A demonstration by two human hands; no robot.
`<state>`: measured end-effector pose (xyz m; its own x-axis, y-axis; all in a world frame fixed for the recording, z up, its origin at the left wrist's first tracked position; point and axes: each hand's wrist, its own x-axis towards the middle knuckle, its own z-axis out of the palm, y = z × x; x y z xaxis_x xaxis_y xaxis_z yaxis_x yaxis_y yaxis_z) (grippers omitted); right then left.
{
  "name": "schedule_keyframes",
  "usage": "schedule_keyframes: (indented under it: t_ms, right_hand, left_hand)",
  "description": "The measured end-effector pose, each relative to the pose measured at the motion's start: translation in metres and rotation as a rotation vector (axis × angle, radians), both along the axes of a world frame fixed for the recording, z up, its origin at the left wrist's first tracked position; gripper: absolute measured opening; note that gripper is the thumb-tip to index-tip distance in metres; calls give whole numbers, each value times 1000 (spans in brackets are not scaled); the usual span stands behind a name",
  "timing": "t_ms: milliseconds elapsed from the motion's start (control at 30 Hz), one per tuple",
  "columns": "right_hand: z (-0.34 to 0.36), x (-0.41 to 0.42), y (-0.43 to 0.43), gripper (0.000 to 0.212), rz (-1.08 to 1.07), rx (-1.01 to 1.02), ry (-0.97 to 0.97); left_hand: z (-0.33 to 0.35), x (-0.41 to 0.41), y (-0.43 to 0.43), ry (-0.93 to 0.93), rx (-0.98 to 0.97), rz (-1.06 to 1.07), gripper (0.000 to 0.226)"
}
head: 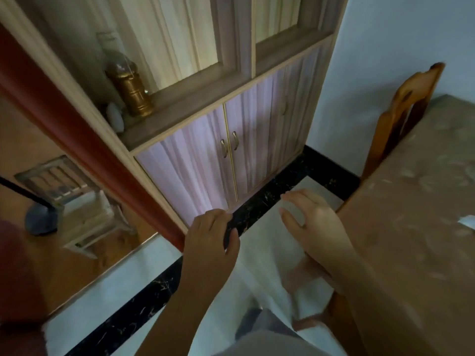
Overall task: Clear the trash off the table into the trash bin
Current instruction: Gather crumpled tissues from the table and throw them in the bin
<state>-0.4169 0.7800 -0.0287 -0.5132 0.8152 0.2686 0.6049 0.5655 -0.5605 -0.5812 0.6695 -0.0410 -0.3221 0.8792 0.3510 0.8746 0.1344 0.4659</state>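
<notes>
Head view, blurred and tilted: left hand [209, 238] held out over the floor [144, 281], fingers [232, 238] curled loosely, grasping nothing visible. Right hand [312, 224] just beside the worktop [416, 227] edge, fingers [295, 200] spread and released, palm down, empty. White scrap [468, 222] lying on the worktop at the far right edge of the picture, well apart from both hands; cannot tell what kind of trash. No trash bin visible. Wooden chair [401, 116] pushed against the worktop's far side. Cabinet [231, 155] with pale doors straight ahead, gold lantern-like ornament [131, 91] on its ledge. Black tile strip [270, 204] running along the floor below the cabinet. Red door frame [84, 147] at left.
</notes>
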Motion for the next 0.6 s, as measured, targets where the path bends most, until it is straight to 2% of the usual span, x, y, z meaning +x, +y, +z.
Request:
schedule_keyframes:
  t_ms: [100, 200, 367, 600]
  right_hand:
    - [-1, -4, 43, 29, -50, 0, -27]
    - [-5, 2, 76, 22, -169, -24, -31]
    - [-16, 15, 120, 22, -412, -66, -79]
    - [-17, 3, 194, 22, -768, -125, -102]
  left_hand:
    - [4, -12, 62, -20, 5, -59, 31]
    - [-6, -16, 110, -54, 6, -155, 31]
    - [-29, -27, 203, -28, -93, -392, 32]
    - [-20, -32, 357, -27, -76, -749, 32]
